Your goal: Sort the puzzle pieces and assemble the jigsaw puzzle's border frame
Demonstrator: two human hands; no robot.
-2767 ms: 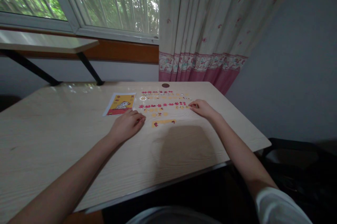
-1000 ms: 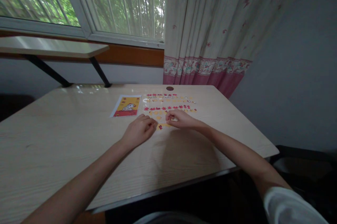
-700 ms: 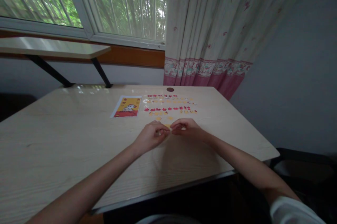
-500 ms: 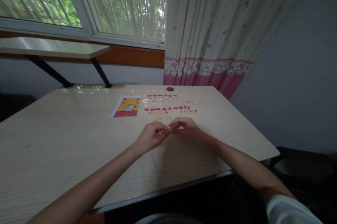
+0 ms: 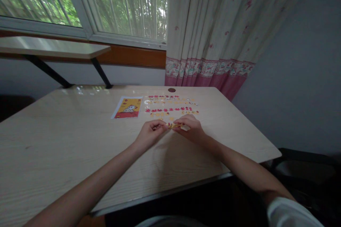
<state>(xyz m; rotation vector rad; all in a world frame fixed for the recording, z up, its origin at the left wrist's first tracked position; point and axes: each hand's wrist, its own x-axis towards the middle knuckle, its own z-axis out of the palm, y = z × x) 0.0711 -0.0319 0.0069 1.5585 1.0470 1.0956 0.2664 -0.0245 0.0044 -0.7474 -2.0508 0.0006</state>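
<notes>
My left hand (image 5: 149, 133) and my right hand (image 5: 192, 129) meet near the middle of the table, thumbs and fingers pinched. Between the fingertips are small yellow jigsaw puzzle pieces (image 5: 170, 125) with dark red marks. My left fingers grip the left end, and my right fingers the right side. Whether the pieces are locked together is too small to tell. Just beyond the hands lie more yellow pieces (image 5: 160, 114). Behind them runs a row of red pieces (image 5: 168, 109), and further back are rows of yellow, white and red ones.
Left of the rows lies a printed picture (image 5: 128, 108) of a white animal on yellow and red. A round dark grommet (image 5: 172, 90) sits at the back of the wooden table (image 5: 80, 149). A raised shelf (image 5: 53, 47) stands at back left, and a curtain (image 5: 207, 35) hangs behind.
The hands have shifted slightly away from me and their fingertips have drawn a little apart. More of the yellow puzzle pieces with red marks now shows between them.
</notes>
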